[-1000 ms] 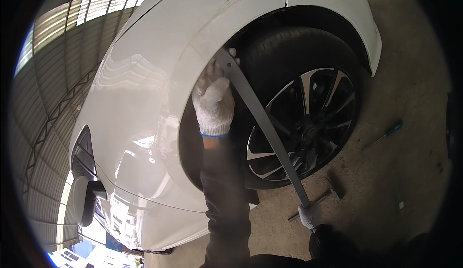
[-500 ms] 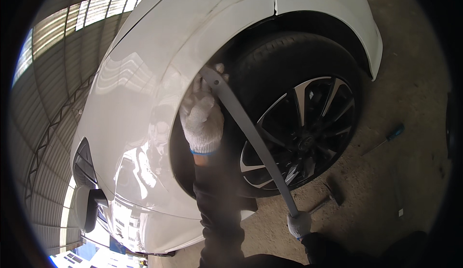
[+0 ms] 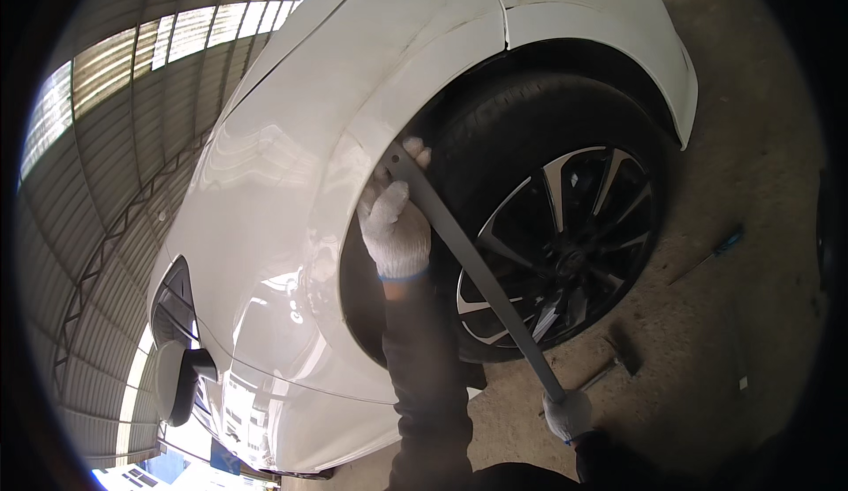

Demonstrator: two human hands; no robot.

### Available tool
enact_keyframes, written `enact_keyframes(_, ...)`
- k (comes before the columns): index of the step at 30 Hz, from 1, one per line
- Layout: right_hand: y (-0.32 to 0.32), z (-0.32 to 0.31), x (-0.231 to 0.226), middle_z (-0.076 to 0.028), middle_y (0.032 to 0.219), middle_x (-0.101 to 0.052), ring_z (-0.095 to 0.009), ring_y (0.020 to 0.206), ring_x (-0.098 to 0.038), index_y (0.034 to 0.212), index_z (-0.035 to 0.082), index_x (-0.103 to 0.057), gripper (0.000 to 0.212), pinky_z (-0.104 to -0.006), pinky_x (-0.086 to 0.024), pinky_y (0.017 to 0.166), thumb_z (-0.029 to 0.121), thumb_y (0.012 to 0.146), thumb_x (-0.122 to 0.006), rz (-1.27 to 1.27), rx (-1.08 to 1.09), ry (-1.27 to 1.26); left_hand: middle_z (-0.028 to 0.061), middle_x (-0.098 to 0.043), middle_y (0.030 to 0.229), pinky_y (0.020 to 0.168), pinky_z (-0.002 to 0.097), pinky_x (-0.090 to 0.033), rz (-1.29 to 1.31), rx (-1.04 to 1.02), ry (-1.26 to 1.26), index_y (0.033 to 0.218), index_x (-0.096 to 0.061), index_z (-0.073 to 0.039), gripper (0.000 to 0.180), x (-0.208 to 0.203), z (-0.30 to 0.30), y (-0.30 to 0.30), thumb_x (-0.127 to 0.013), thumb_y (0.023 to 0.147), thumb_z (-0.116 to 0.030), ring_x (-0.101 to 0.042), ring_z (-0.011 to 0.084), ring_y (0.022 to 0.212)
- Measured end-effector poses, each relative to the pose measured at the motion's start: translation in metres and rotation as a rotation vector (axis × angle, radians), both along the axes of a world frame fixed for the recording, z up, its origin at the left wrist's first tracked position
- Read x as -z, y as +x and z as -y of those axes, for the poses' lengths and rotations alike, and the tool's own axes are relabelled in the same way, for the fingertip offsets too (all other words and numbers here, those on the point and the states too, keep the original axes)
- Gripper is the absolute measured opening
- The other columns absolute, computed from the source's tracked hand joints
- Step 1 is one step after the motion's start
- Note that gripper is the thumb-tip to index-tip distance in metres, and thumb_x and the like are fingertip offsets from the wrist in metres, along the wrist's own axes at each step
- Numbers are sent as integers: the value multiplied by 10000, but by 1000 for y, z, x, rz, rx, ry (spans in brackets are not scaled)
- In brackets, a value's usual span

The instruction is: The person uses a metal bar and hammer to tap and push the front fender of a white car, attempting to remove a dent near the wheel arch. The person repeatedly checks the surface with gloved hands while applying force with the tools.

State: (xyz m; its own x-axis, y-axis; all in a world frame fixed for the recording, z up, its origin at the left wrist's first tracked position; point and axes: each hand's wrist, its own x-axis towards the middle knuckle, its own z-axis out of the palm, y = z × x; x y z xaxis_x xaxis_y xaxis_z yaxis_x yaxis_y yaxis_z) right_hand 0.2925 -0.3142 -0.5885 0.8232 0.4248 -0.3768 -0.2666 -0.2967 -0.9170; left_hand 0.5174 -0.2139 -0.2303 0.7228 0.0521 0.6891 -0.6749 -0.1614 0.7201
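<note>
A long, flat grey metal bar (image 3: pixel 473 266) with a hole near its top runs slantwise across the front of the wheel (image 3: pixel 565 253). My left hand (image 3: pixel 395 230), in a white knit glove, is closed round the bar's upper end at the edge of the white fender (image 3: pixel 291 164). Its fingertips show past the bar's far side, by the tyre (image 3: pixel 503 129); the bar hides the rest of those fingers. Low down, beside the wheel's bottom, my gloved right hand (image 3: pixel 568 416) grips the bar's other end. The bar's upper tip meets the wheel arch edge.
On the dusty floor lie a hammer (image 3: pixel 625 355) close to my right hand and a screwdriver (image 3: pixel 728 243) with a blue handle further right. The car's side mirror (image 3: pixel 181 381) sticks out at the left. Behind it rises a corrugated metal wall (image 3: pixel 97 226).
The whole view has shifted, so the car and both hands appear further right and slightly lower. Both hands keep their hold on the bar, which stays at nearly the same slant.
</note>
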Motion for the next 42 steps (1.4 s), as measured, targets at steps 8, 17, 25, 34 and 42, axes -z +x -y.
enact_keyframes(8, -4, 4, -21, -158, 603, -650, -347, 596, -676, 651, 46, -666, 451, -459, -480, 535, 406, 923, -666, 6, 58, 34, 210, -550, 1340, 1056, 526, -474, -51, 102, -38, 1406, -452, 64, 664, -5, -4, 6, -643, 788, -89, -565, 398, 1251)
enact_keyframes(17, 18, 28, -31, -143, 653, -681, -351, 603, -682, 775, 75, -749, 393, -423, -522, 561, 440, 910, -700, -66, 8, 60, 197, -545, 1356, 1056, 523, -456, -27, 100, -56, 1401, -473, 42, 681, 0, -11, 0, -669, 770, -125, -544, 416, 1265)
enact_keyframes(25, 34, 19, -29, -172, 609, -644, -353, 598, -670, 690, 21, -679, 481, -442, -460, 542, 443, 922, -690, -69, 78, 174, 179, -572, 1239, 970, 489, -470, 6, 162, -37, 1365, -489, 26, 672, -4, -8, 4, -648, 725, -104, -556, 390, 1161)
enact_keyframes(34, 34, 19, 10, -175, 628, -664, -385, 659, -692, 726, 24, -718, 448, -434, -507, 579, 430, 912, -697, 47, 45, 45, 198, -573, 1220, 946, 464, -492, -17, -31, -62, 1340, -479, 75, 636, 3, -6, -8, -602, 738, -89, -588, 347, 1118)
enact_keyframes(42, 33, 38, -17, -195, 657, -676, -382, 691, -704, 705, 27, -709, 485, -480, -520, 598, 471, 900, -696, -12, -4, 55, 207, -570, 1275, 966, 453, -527, -21, 9, -118, 1379, -452, 77, 673, -1, -5, 2, -650, 756, -81, -606, 359, 1162)
